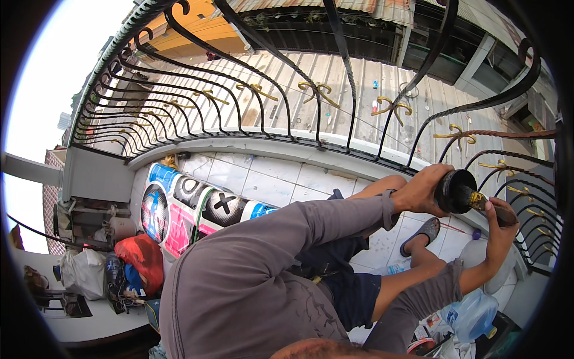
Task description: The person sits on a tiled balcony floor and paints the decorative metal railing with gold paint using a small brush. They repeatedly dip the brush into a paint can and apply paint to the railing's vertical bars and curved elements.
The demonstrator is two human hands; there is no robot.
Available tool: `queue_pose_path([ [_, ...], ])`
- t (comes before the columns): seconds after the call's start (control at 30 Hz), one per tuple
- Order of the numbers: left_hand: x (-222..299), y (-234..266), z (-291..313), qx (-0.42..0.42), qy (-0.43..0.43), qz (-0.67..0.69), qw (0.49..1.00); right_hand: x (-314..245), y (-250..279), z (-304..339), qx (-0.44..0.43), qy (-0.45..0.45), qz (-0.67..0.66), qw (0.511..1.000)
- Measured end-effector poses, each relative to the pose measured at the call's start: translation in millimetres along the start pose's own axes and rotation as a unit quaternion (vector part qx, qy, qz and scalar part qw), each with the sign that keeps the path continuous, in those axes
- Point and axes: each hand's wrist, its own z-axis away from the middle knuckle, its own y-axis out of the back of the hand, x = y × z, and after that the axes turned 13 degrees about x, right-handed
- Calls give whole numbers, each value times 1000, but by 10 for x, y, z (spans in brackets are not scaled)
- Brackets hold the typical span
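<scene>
My left hand (418, 190) is wrapped round a small black container (444, 192), tilted so that its open mouth faces right. In my right hand (497, 230) is a paintbrush (503, 213), pinched by its brown handle between thumb and fingers. The brush has a yellowish, stained band, and its bristle end lies inside the container's mouth. What the container holds is too dark to make out. Both hands are out over my bent legs, close to the balcony railing (353, 90).
A long object covered in blue, pink, black and white graphics (179, 209) lies on the white tiles (281, 169). A red bag (140, 257) and a white sack (84, 272) stand at left. A clear plastic water jug (469, 317) lies at lower right, near a pale rounded object (507, 266).
</scene>
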Motion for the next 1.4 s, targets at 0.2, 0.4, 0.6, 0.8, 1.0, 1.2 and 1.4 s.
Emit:
queue_pose_path([
  [0.2,1,-2,14,7,-1,-8,1000,-28,-11,3,4,-4,-2,1000],
  [0.4,-48,-31,27,3,2,-19,1000,-82,-42,8,11,-8,2,1000],
  [0.6,-68,-9,23,-5,8,-18,1000,-115,-47,7,11,-13,7,1000],
  [0.8,-39,4,20,-8,11,-13,1000,-114,-71,19,14,-10,-11,1000],
  [1.0,32,40,38,-15,41,-14,999,-85,-68,13,29,-17,-39,999],
  [1.2,62,68,2,-22,50,-19,998,-65,-61,-4,37,-33,-65,997],
  [1.4,62,40,25,-26,55,-16,998,-62,-33,16,52,-73,-68,994],
])
